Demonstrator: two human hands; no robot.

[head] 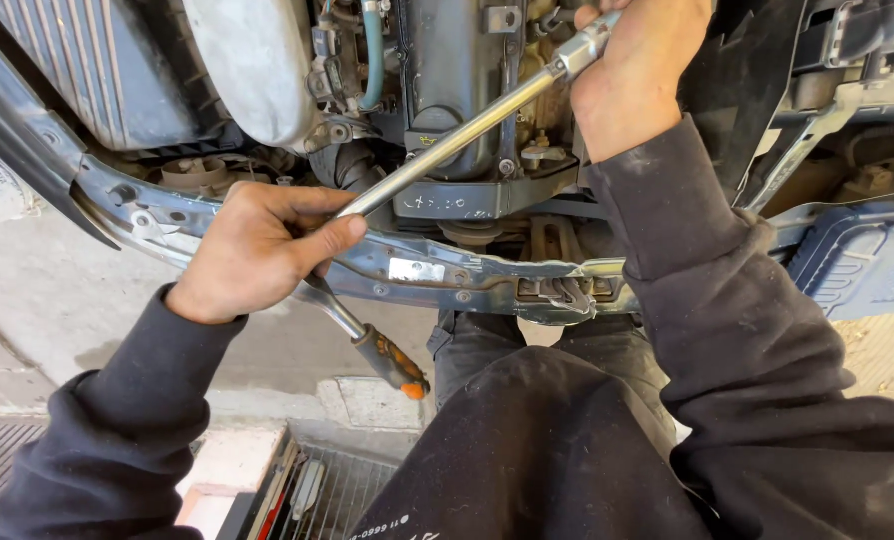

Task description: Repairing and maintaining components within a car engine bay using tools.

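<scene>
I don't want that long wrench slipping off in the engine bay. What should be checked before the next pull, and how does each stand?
1. Left hand wrapped round the long wrench near its handle end: ok.
2. Right hand steadying the wrench head: ok.
3. Wrench head seated square on the fastener: cannot tell, the right hand hides it.
4. Shaft free of the hoses and engine block: ok, nothing touches it.
5. Orange-tipped handle free of the front crossmember: ok, it hangs below.
</scene>
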